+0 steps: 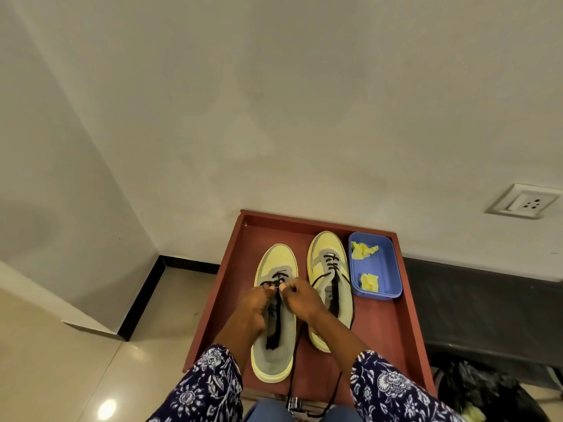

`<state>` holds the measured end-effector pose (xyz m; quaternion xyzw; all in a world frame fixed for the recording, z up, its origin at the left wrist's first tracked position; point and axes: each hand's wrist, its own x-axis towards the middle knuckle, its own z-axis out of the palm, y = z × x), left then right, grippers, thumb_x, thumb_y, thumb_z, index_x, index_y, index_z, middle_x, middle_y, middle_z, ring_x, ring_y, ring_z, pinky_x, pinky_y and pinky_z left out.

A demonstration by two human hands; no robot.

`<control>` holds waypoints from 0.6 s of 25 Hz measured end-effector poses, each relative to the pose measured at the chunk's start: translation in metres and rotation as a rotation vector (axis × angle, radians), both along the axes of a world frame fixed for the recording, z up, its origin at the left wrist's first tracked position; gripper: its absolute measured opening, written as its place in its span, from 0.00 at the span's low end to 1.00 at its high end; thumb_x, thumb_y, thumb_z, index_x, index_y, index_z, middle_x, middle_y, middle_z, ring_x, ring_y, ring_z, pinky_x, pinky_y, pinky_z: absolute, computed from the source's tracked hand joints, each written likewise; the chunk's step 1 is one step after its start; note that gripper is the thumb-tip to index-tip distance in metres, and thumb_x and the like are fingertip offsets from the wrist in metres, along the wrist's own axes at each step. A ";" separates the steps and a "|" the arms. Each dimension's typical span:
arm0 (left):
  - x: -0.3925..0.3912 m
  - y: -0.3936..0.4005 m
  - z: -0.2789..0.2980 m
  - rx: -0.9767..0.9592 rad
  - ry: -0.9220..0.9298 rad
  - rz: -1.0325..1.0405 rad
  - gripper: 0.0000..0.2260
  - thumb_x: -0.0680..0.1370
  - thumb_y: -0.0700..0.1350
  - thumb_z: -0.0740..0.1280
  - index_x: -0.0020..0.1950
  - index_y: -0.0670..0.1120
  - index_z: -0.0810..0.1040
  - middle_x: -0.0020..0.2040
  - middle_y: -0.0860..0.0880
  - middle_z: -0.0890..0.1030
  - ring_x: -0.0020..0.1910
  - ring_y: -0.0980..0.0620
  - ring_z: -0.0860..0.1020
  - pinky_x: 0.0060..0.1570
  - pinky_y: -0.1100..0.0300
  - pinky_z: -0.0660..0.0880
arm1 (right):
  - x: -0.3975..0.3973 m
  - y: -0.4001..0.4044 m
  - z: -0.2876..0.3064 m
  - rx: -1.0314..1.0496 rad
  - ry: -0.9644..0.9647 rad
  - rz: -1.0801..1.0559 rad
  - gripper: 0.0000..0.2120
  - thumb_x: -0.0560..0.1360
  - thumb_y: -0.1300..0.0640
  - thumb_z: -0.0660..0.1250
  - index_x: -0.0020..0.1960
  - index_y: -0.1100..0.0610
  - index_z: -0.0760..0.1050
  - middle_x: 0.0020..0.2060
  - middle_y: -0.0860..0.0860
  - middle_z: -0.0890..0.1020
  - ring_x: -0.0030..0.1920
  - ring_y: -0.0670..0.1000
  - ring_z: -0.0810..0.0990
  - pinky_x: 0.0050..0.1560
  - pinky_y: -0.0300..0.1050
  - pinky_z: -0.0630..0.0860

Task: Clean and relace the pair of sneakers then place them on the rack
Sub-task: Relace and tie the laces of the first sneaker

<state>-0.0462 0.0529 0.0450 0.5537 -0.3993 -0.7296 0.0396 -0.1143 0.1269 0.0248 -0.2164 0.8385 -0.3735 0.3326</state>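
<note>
Left hand (pixel 255 303) & right hand (pixel 300 298) pinch black lace (pixel 277 292) over left sneaker (pixel 275 315); 2nd sneaker (pixel 330 284) just right of right hand.

Lighting: soft, even indoor light, moderately bright. Glare: one bright spot on floor tile (pixel 106 409). Distortion: wide-angle bending at frame edges. Focus: slightly soft throughout.

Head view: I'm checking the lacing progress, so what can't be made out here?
- Left shoe: eyelets under both hands hidden by left hand and right hand.
- Lace ends: run off the bottom edge.
- Tongue print on right shoe: too small to read.
- Dark bag: cut off at the corner.
</note>
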 end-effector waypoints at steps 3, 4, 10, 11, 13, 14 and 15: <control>-0.002 0.001 -0.008 -0.124 0.005 -0.009 0.08 0.77 0.41 0.65 0.39 0.40 0.76 0.37 0.41 0.76 0.38 0.47 0.74 0.39 0.56 0.72 | 0.000 0.004 0.002 -0.034 -0.048 -0.042 0.16 0.79 0.54 0.58 0.33 0.54 0.64 0.30 0.48 0.68 0.33 0.46 0.66 0.38 0.44 0.64; -0.002 0.002 -0.010 -0.158 0.008 0.005 0.08 0.77 0.40 0.65 0.38 0.40 0.75 0.37 0.41 0.76 0.38 0.47 0.74 0.39 0.57 0.72 | 0.000 0.005 0.002 -0.037 -0.069 -0.072 0.16 0.79 0.54 0.57 0.33 0.53 0.64 0.31 0.47 0.69 0.34 0.47 0.67 0.39 0.43 0.64; 0.002 0.004 -0.008 -0.265 0.001 0.078 0.09 0.79 0.38 0.61 0.39 0.43 0.72 0.38 0.45 0.75 0.33 0.54 0.70 0.31 0.62 0.69 | -0.002 0.005 -0.009 -0.056 -0.154 -0.245 0.11 0.80 0.50 0.54 0.42 0.51 0.70 0.45 0.53 0.79 0.49 0.54 0.79 0.51 0.51 0.74; 0.003 0.004 -0.008 -0.249 0.006 0.097 0.09 0.79 0.38 0.60 0.39 0.44 0.72 0.37 0.46 0.74 0.33 0.53 0.70 0.31 0.61 0.69 | -0.002 0.005 -0.011 -0.059 -0.169 -0.268 0.10 0.79 0.50 0.54 0.44 0.52 0.71 0.47 0.53 0.80 0.51 0.55 0.79 0.53 0.52 0.75; 0.004 0.004 -0.009 -0.209 0.018 0.135 0.09 0.79 0.37 0.60 0.39 0.44 0.72 0.36 0.46 0.74 0.32 0.53 0.70 0.30 0.61 0.69 | -0.001 0.005 -0.019 -0.067 -0.206 -0.316 0.09 0.79 0.49 0.55 0.49 0.51 0.72 0.50 0.53 0.80 0.52 0.54 0.79 0.57 0.53 0.76; 0.004 0.005 -0.010 -0.184 0.031 0.157 0.09 0.79 0.38 0.60 0.40 0.44 0.72 0.36 0.46 0.74 0.32 0.53 0.70 0.30 0.61 0.69 | -0.001 0.005 -0.022 -0.076 -0.227 -0.340 0.09 0.78 0.48 0.55 0.49 0.50 0.72 0.51 0.53 0.80 0.53 0.55 0.79 0.58 0.55 0.76; 0.005 0.006 -0.009 -0.159 0.048 0.177 0.08 0.79 0.38 0.60 0.40 0.44 0.72 0.36 0.46 0.75 0.33 0.53 0.71 0.31 0.61 0.70 | 0.000 0.005 -0.025 -0.084 -0.249 -0.358 0.09 0.78 0.48 0.55 0.48 0.49 0.71 0.51 0.53 0.81 0.53 0.55 0.79 0.59 0.57 0.75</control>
